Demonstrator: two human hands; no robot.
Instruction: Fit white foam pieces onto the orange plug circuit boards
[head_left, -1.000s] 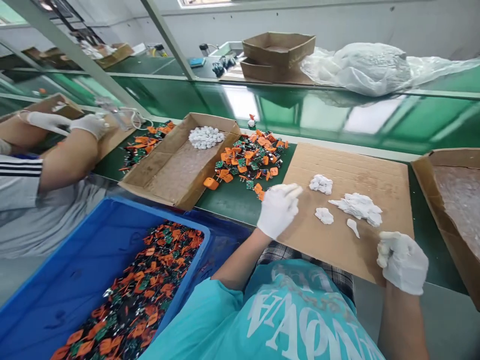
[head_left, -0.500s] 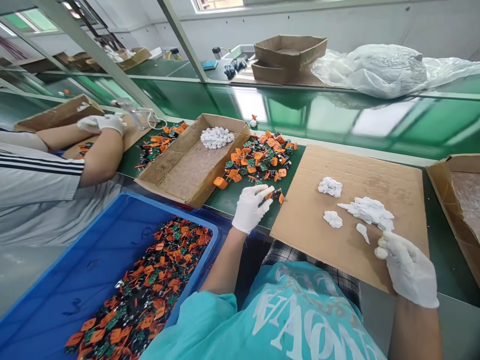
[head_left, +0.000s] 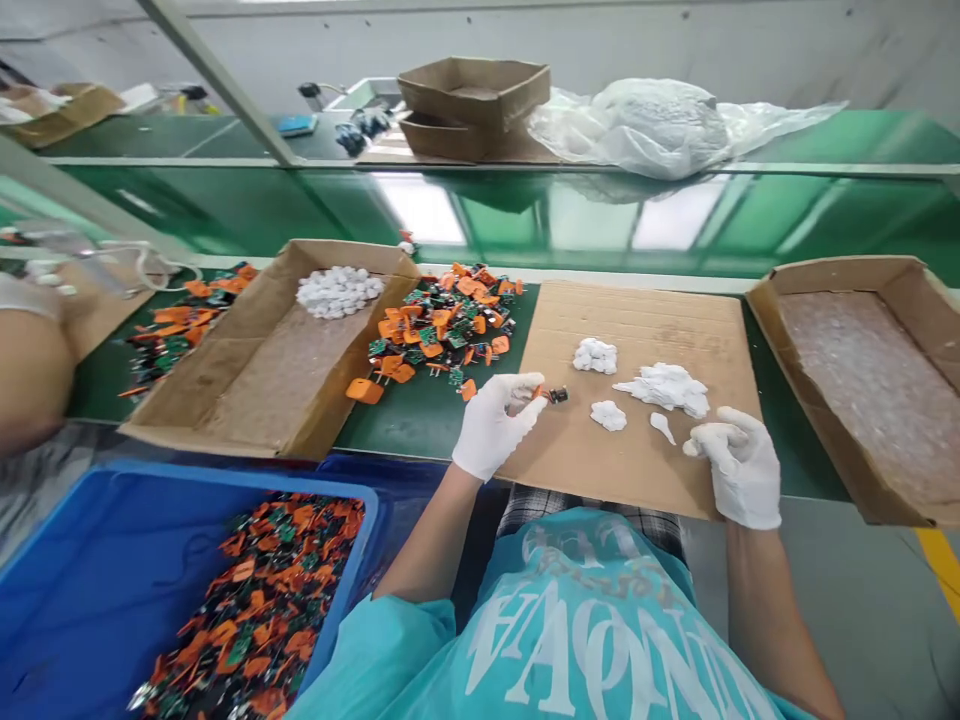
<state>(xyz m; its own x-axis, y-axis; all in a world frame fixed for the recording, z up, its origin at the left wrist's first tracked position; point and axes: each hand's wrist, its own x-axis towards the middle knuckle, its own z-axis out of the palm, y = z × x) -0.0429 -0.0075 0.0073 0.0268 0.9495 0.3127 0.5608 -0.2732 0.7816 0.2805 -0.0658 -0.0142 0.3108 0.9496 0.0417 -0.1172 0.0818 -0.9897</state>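
Observation:
My gloved left hand [head_left: 495, 425] pinches a small electronic part [head_left: 553, 395], orange at the fingers with a dark end pointing right, above the left side of a cardboard sheet [head_left: 570, 460]. My gloved right hand [head_left: 739, 468] is over the sheet's right edge, its fingers curled together; whatever they may hold is hidden. Just left of its fingertips lies a small white strip of putty-like material [head_left: 663, 428]. Behind that strip is a larger white lump [head_left: 667, 388]. Two clusters of small white pieces, a rear one [head_left: 595, 355] and a nearer one [head_left: 608, 416], lie further left.
A pile of orange and green electronic parts [head_left: 450, 325] lies beside a cardboard tray [head_left: 247, 400] holding white pieces [head_left: 339, 291]. A blue bin [head_left: 67, 560] of similar parts stands lower left. Another cardboard tray [head_left: 870, 390] is at right. A co-worker's arm [head_left: 34, 370] shows at left.
My left hand has picked up an electronic part from beside the pile and carried it right, over the cardboard. My right hand stays near the white strip. The view has swung right.

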